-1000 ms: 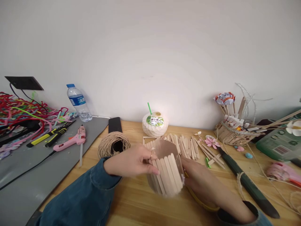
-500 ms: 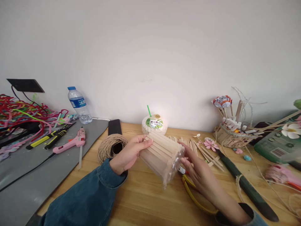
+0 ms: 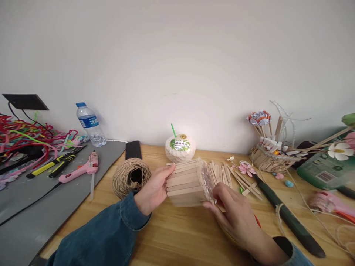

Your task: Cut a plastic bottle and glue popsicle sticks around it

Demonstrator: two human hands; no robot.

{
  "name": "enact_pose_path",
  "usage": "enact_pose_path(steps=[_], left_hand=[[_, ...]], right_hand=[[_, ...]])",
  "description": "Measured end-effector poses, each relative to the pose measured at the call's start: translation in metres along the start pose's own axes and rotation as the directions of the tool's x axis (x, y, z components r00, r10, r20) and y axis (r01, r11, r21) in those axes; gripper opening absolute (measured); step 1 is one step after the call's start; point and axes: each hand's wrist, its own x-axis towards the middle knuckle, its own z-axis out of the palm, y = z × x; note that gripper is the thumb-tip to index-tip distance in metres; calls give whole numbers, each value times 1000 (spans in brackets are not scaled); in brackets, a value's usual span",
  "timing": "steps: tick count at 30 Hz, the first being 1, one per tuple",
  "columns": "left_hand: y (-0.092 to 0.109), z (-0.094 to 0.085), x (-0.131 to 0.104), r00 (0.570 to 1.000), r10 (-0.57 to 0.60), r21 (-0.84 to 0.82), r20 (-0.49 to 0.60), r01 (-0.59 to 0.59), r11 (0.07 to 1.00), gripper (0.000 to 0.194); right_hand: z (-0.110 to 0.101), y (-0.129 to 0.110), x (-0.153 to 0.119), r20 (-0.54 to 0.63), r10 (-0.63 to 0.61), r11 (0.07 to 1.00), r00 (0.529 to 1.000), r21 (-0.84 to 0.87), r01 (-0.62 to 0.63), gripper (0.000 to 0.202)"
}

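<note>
My left hand (image 3: 155, 187) grips a container covered with flat wooden craft sticks (image 3: 184, 180), its thumb on top. The sticks lie side by side, and clear crinkled plastic shows at the right end. My right hand (image 3: 234, 208) is closed at that plastic end, thumb low and fingers curled against the edge. Under the right hand is a yellow-and-red-handled tool (image 3: 257, 220), mostly covered. A ball of jute twine (image 3: 122, 181) sits beside my left wrist. Loose craft sticks (image 3: 220, 173) lie just behind my right hand.
On the grey mat are a pink glue gun (image 3: 79, 173), yellow-black pliers (image 3: 59, 162) and a water bottle (image 3: 93, 127). A coconut (image 3: 180, 153) with a green straw stands against the wall. Right, a stick basket (image 3: 273, 162) and a dark-green long tool (image 3: 291, 223).
The stick-covered container has been turned, its right end now higher and its sticks nearly level. My right hand has moved lower along the plastic end, its fingers curling in.
</note>
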Motion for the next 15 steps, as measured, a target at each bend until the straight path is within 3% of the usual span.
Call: enact_pose_path(steps=[8,15], left_hand=[[-7,2,1,999,-19,-34,43,21,999,33],[-16,11,-17,968,21,93,252,-45,995,56]], right_hand=[[3,1,-3,17,10,999,1000,44,-11,22],[2,1,-4,57,171,957,984,227,-179,28]])
